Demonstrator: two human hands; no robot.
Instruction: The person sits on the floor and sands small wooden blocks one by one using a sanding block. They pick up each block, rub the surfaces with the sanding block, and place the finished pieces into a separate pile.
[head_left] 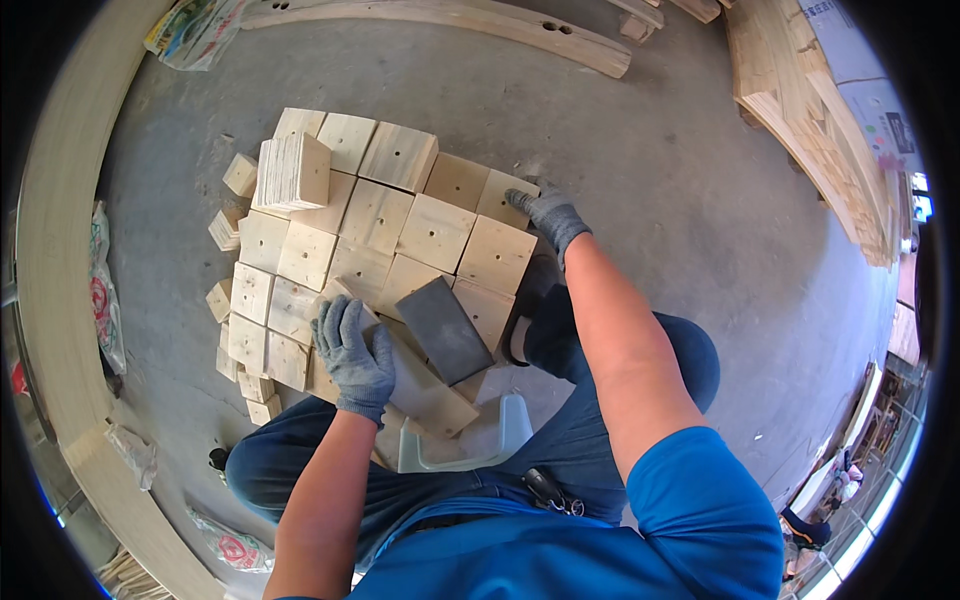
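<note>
Square-faced wooden blocks [433, 233], most with a small hole in the end, stand packed in rows on the floor before me. My left hand [352, 358], in a grey glove, lies over a long wooden board [425, 385] on the near side of the rows; its fingers are stretched out, the thumb apart. At the far right corner, my gloved right hand [548, 212] grips the edge of a wooden block [497, 199], its fingertips partly hidden. A dark grey rectangular slab [444, 330] lies tilted across the near blocks, beside the board.
A thin-layered block [293, 172] sits atop the rows at the far left. Smaller wood pieces [226, 228] line the left side. Between my legs is a pale plastic stool [515, 425]. A long beam [450, 22] lies beyond; stacked planks [810, 120] are at right.
</note>
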